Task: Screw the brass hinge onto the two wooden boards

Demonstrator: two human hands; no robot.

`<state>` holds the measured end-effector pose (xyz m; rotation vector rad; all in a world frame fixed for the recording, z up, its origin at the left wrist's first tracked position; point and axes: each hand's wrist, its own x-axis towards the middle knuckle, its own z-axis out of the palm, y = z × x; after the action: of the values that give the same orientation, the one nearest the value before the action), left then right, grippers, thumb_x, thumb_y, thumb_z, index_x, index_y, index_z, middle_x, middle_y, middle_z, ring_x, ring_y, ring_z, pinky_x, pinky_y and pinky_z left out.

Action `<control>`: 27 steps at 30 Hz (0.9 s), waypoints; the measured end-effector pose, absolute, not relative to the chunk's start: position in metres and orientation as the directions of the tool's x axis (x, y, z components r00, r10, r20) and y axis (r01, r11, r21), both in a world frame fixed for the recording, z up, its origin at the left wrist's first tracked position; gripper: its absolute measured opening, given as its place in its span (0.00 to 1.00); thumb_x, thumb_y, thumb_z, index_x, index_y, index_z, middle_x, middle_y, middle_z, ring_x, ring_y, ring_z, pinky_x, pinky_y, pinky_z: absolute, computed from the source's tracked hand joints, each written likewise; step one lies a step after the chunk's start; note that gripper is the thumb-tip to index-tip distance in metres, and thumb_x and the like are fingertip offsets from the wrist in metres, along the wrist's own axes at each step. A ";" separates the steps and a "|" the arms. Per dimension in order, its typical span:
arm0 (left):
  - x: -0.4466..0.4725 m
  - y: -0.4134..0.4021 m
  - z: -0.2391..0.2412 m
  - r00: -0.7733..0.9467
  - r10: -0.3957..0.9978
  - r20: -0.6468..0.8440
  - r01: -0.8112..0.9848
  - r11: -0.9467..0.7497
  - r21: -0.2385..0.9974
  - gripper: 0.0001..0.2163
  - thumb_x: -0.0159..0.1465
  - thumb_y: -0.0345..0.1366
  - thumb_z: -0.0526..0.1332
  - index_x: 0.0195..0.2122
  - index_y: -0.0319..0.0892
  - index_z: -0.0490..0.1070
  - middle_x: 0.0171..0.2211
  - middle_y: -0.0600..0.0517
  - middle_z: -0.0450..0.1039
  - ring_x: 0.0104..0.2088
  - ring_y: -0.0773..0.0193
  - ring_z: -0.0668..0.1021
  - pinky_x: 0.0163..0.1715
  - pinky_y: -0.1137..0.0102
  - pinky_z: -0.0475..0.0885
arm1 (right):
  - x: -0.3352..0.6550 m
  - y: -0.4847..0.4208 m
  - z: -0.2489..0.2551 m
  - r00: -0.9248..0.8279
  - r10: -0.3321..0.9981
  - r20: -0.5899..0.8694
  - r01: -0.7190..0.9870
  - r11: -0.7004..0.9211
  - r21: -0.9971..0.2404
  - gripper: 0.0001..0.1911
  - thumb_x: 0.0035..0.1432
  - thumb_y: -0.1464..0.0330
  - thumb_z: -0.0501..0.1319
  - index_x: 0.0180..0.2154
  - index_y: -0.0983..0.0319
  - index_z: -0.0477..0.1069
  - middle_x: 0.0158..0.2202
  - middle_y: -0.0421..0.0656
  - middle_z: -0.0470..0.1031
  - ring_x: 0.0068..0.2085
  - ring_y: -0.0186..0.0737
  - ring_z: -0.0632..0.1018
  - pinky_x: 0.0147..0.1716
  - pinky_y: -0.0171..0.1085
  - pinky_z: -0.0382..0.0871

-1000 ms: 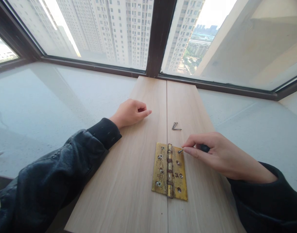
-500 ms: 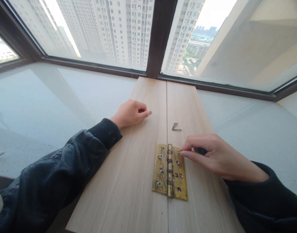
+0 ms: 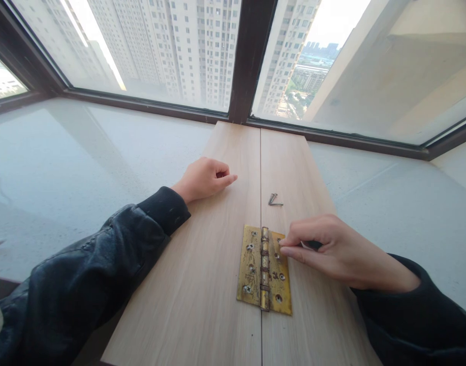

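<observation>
A worn brass hinge (image 3: 263, 269) lies flat across the seam of two wooden boards (image 3: 217, 264); its left leaf carries three screws. My right hand (image 3: 324, 249) rests on the right board with thumb and forefinger pinched on a small screw at the upper hole of the hinge's right leaf. A dark object shows under that palm. My left hand (image 3: 204, 178) lies loosely curled on the left board, well up and left of the hinge, with nothing visible in it. Two loose screws (image 3: 274, 200) lie above the hinge.
The boards run from me to a dark window frame (image 3: 251, 61). A pale grey sill (image 3: 84, 152) spreads to both sides of them. Tall buildings show through the glass. Both my arms wear black sleeves.
My right hand has slid left and slightly down, carrying the screw from beside the hinge's top right corner onto its right leaf. The left hand has stayed put.
</observation>
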<state>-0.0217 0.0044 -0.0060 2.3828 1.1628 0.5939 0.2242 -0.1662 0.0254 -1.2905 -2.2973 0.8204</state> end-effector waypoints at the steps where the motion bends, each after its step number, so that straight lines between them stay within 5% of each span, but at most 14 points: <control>1: -0.021 0.004 -0.005 0.559 0.807 0.191 0.628 -0.562 0.538 0.20 0.64 0.45 0.61 0.19 0.41 0.60 0.18 0.58 0.58 0.23 0.70 0.60 0.28 0.66 0.55 | 0.224 -0.166 0.025 -0.508 0.861 0.040 0.640 0.408 -0.651 0.15 0.71 0.64 0.62 0.30 0.60 0.76 0.28 0.38 0.77 0.27 0.29 0.74 0.26 0.31 0.65; 14: -0.022 0.003 -0.005 0.567 0.791 0.229 0.599 -0.587 0.544 0.20 0.64 0.44 0.61 0.18 0.42 0.61 0.17 0.58 0.57 0.21 0.70 0.60 0.26 0.67 0.55 | 0.225 -0.163 0.027 -0.374 0.921 0.107 0.730 0.364 -0.578 0.11 0.68 0.64 0.60 0.35 0.60 0.79 0.32 0.43 0.81 0.28 0.35 0.75 0.27 0.36 0.69; 27: -0.022 0.004 -0.005 0.566 0.795 0.217 0.610 -0.581 0.539 0.20 0.64 0.44 0.61 0.18 0.42 0.58 0.18 0.58 0.58 0.22 0.70 0.60 0.27 0.67 0.55 | 0.226 -0.163 0.025 -0.469 0.877 0.107 0.666 0.431 -0.609 0.11 0.70 0.65 0.61 0.39 0.60 0.82 0.36 0.43 0.82 0.33 0.37 0.81 0.32 0.36 0.75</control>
<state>-0.0218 0.0037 -0.0046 2.3962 1.1372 0.6241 0.2262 -0.1634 0.0253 -1.3087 -2.2788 0.6985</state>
